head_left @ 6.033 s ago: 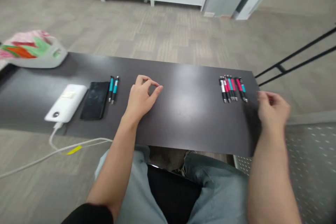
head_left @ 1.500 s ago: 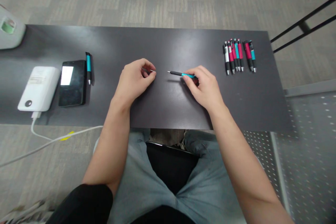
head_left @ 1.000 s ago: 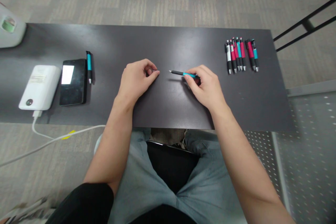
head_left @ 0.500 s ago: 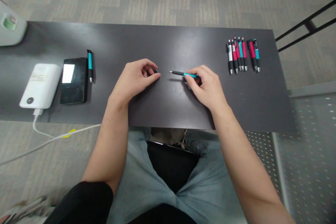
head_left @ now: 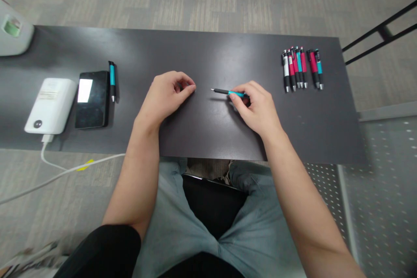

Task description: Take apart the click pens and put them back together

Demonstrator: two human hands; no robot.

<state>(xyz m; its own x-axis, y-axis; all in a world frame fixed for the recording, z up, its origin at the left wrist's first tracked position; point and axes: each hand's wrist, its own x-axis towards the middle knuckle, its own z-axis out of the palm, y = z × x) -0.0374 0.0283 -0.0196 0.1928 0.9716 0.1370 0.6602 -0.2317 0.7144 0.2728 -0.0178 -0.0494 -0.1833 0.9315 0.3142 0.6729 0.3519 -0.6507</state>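
My right hand (head_left: pixel 256 106) pinches a turquoise pen (head_left: pixel 224 91) with a black grip, held nearly level over the dark table (head_left: pixel 208 134). The pen's thin silver point faces left, toward my other hand. Across a short gap, my left hand (head_left: pixel 171 95) is closed, thumb tip pressed to the fingertips. Whatever is in that pinch is hidden by the fingers.
Several red, white and turquoise pens (head_left: pixel 295 69) lie in a row at the right. On the left are another turquoise pen (head_left: pixel 112 81), a black phone-like device (head_left: pixel 93 113) and a white power bank (head_left: pixel 50 106) with a cable (head_left: pixel 65 173).
My left thumb and fingers have closed tighter and drawn slightly left; a small dark piece with a shiny spot, visible between them before, is now out of sight. My right hand keeps still.
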